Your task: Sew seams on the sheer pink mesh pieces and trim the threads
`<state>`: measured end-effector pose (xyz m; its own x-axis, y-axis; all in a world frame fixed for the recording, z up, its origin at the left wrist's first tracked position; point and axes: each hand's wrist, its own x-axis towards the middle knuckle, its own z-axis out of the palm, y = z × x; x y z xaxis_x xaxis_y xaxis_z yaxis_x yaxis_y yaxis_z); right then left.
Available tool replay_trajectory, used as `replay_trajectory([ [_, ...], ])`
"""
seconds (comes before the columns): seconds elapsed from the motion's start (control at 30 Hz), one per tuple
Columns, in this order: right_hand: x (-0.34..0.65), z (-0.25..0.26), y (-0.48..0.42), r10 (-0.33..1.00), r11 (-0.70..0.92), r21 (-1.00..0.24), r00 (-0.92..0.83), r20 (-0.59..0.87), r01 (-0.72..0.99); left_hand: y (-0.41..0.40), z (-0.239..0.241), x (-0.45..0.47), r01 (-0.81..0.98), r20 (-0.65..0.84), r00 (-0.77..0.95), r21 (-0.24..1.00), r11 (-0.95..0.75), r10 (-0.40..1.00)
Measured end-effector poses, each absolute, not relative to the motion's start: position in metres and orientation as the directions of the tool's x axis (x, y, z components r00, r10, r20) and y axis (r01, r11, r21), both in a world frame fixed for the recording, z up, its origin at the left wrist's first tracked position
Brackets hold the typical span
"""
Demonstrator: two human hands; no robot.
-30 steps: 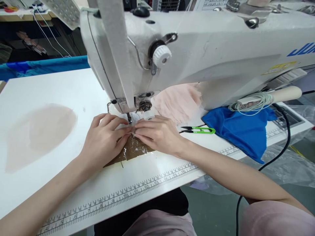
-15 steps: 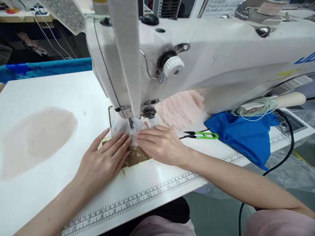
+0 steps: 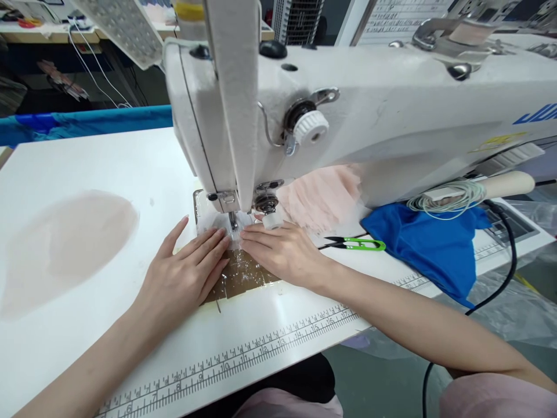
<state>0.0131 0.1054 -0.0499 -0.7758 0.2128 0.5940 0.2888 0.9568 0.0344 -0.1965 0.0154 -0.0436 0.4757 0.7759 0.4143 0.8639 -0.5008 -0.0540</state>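
A thin, see-through whitish fabric [image 3: 235,239] lies under the presser foot [image 3: 234,220] of a white sewing machine [image 3: 369,93]. My left hand [image 3: 185,270] rests flat on its left side, fingers stretched forward and thumb apart. On the right side lies my right hand [image 3: 285,252], its extended fingers close together and pressing down on the fabric. The fingertips of both hands flank the strip just in front of the foot. Nearer me, a brown bed plate [image 3: 239,276] shows bits of clear tape. Much of the fabric is hidden by the hands and machine head.
Sheer beige fabric [image 3: 78,244] lies on the table at left. Ruffled pink fabric [image 3: 324,194] sits under the machine arm. Green thread snips [image 3: 363,244], a blue cloth [image 3: 430,244] and a coil of cord [image 3: 452,197] lie at right. A printed ruler [image 3: 226,367] lines the front edge.
Both hands have slid slightly forward with the fabric toward the presser foot. More of the brown plate now shows in front of them. The camera view has shifted a little.
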Motion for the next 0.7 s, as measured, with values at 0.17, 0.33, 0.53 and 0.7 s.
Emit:
replay_trajectory([
  [0.17, 0.0107, -0.0526, 0.1094, 0.224, 0.944, 0.065, -0.774, 0.592, 0.322, 0.0191, -0.0447, -0.1987, 0.872, 0.382, 0.475, -0.081, -0.483, 0.793],
  [0.33, 0.0100, -0.0542, 0.1074, 0.263, 0.932, 0.063, -0.787, 0.558, 0.356, 0.0184, -0.0394, -0.1967, 0.877, 0.342, 0.462, -0.037, -0.480, 0.818],
  [0.53, 0.0118, -0.0524, 0.1033, 0.254, 0.941, 0.049, -0.794, 0.553, 0.335, 0.0174, -0.0384, -0.1912, 0.880, 0.361, 0.443, 0.003, -0.476, 0.821],
  [0.7, 0.0139, -0.0522, 0.1007, 0.294, 0.939, -0.025, -0.761, 0.578, 0.343, 0.0144, -0.0428, -0.1898, 0.876, 0.406, 0.461, -0.070, -0.477, 0.789],
])
